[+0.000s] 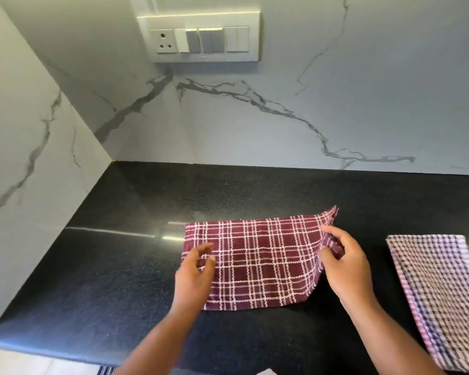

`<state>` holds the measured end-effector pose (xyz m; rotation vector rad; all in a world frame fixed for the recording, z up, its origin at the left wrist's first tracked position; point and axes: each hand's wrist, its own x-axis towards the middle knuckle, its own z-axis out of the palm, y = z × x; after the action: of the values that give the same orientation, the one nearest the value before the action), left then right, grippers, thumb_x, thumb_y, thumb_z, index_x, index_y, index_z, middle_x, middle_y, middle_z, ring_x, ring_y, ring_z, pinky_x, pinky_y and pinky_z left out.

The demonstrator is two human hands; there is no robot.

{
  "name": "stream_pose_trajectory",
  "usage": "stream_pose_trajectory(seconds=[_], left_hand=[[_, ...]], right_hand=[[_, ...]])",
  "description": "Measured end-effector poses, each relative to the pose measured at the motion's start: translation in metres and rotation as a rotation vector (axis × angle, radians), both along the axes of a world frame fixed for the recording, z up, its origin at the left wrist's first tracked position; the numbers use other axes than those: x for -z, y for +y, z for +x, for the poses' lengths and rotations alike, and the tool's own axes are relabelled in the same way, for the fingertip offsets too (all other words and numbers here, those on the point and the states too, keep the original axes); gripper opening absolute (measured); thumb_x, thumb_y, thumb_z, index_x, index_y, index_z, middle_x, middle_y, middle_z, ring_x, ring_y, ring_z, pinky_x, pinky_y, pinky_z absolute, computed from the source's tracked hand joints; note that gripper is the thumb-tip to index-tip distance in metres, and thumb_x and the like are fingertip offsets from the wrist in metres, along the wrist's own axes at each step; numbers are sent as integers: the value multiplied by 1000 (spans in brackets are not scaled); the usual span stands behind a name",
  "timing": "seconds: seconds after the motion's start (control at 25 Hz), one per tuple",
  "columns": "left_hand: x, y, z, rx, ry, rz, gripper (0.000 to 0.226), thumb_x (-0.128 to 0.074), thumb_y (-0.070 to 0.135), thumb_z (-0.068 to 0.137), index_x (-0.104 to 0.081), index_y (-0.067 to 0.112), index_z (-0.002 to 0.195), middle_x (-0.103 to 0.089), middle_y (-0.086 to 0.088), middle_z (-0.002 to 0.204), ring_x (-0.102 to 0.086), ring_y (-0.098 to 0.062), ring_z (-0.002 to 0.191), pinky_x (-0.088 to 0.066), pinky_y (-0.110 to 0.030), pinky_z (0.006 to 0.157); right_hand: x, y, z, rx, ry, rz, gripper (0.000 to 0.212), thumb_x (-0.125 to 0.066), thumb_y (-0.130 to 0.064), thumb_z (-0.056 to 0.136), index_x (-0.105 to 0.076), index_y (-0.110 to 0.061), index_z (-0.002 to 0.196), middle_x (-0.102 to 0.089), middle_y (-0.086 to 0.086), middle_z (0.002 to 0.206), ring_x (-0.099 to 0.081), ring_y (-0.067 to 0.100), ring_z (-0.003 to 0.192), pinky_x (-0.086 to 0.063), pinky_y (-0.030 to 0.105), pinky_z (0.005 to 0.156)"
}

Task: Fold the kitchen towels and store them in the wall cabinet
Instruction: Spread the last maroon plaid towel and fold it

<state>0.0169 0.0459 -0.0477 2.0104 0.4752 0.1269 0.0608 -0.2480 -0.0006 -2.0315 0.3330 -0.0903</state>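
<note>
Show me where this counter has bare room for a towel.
Bare counter left of the maroon towel up to the side wall, and behind it along the backsplash. Crowded: right hand fills the gap toward the lilac towel.

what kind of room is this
Most likely a home kitchen: a black stone countertop runs into a marble-look backsplash with a switch and socket panel, and a maroon towel and a lilac checked towel are on the counter.

Woven cloth maroon towel point(257, 262), glossy speckled black counter point(114, 266), seemingly polished marble backsplash point(282, 131)
</note>
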Motion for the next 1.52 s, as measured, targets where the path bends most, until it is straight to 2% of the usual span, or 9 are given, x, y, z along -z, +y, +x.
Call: stream_pose_trajectory(seconds=[0.12,0.2,0.44,0.56,0.8,1.0,1.2,1.36,1.52], left_hand=[[2,55,4,-72,108,-395,19,-57,13,103,-66,24,117,-75,-4,116,-73,-21,101,-59,-39,86],[8,79,2,-66,178,-587,20,-55,19,105,-64,17,123,-75,-8,119,-75,-21,102,-58,-37,87],[17,105,5,70,227,-795,31,-53,35,104,-56,24,133,-77,-5,119,-75,-23,106,-57,-37,86],[16,114,9,203,211,-736,34,-60,27,103,-51,34,136,-77,-1,116,-75,-23,106,-61,-31,82],[20,119,28,418,144,-395,38,-70,15,97,-66,32,130,-74,5,120,-73,-35,93,-62,-47,89],[30,124,36,365,125,-64,41,-71,9,93,-65,33,126,-64,9,120,-67,-3,71,-58,-17,72],[35,120,27,279,78,-67,42,-71,9,93,-61,33,126,-57,8,123,-69,-5,81,-58,-14,71],[33,117,12,93,149,83,37,-70,33,95,-60,23,129,-51,4,123,-65,-12,94,-58,-28,88],[31,98,-19,152,360,327,54,-70,62,85,-58,24,123,-42,4,118,-51,-20,119,-51,-37,100]], right_hand=[[-25,65,-4,-173,-229,-96,41,-62,-4,93,-67,-32,122,-59,-12,115,-63,-1,104,-53,17,89],[-30,114,-16,-315,-369,-154,37,-61,-5,92,-67,-26,122,-56,-10,114,-61,-3,101,-48,5,84],[37,211,-56,-939,-193,-406,42,-55,-20,99,-52,-34,138,-43,-12,131,-59,3,98,-54,21,83],[64,224,-66,-1045,-87,-477,43,-49,-32,101,-44,-38,143,-39,-16,139,-55,6,116,-52,30,95],[56,220,-65,-912,-107,-322,33,-49,-31,104,-51,-37,136,-43,-23,137,-53,-4,118,-47,17,97],[46,217,-61,-941,9,-321,37,-48,-46,102,-48,-43,140,-45,-28,132,-52,-8,112,-45,12,95],[46,161,-58,-539,-23,-351,31,-59,-33,100,-58,-44,128,-56,-29,111,-59,-7,103,-52,14,82],[53,107,-50,-211,144,-477,24,-66,-34,97,-62,-36,121,-54,-21,96,-59,-1,83,-48,16,67],[52,92,-48,-284,378,-551,20,-60,-57,93,-60,-38,100,-55,-14,89,-57,1,77,-48,24,65]])
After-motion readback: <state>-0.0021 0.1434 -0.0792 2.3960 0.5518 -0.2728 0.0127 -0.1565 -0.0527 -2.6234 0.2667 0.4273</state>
